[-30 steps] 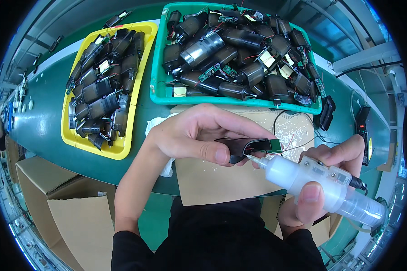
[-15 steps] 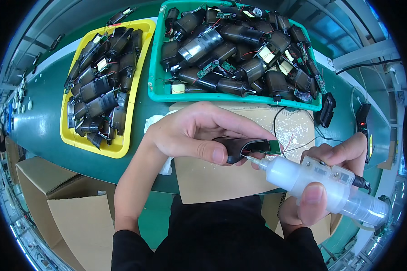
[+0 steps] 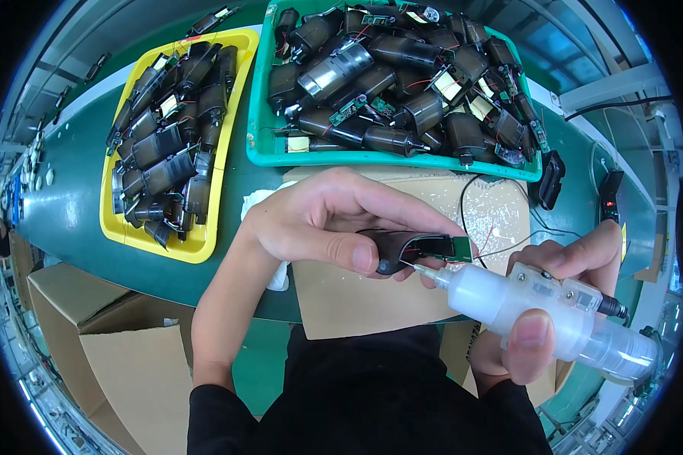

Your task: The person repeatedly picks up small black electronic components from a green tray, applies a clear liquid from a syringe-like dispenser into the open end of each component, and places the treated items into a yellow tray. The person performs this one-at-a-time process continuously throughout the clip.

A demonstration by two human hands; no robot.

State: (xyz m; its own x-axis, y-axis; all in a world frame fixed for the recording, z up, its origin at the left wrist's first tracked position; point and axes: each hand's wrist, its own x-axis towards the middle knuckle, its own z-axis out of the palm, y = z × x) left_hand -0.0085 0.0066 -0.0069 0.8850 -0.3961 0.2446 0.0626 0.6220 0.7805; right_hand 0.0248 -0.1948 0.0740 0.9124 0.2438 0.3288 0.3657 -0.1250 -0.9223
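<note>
We've got left hand pinching the black casing, right hand gripping the dispensing syringe, nozzle pointing 10 o'clock at it.

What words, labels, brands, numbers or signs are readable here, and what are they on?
None reads clearly in full.
Cardboard box, lower right: dark printing, partly hidden.
Black device, far right: red lit marks, too small to read.
Green circuit board on the dark part in the left hand: any markings too small to read.
</note>
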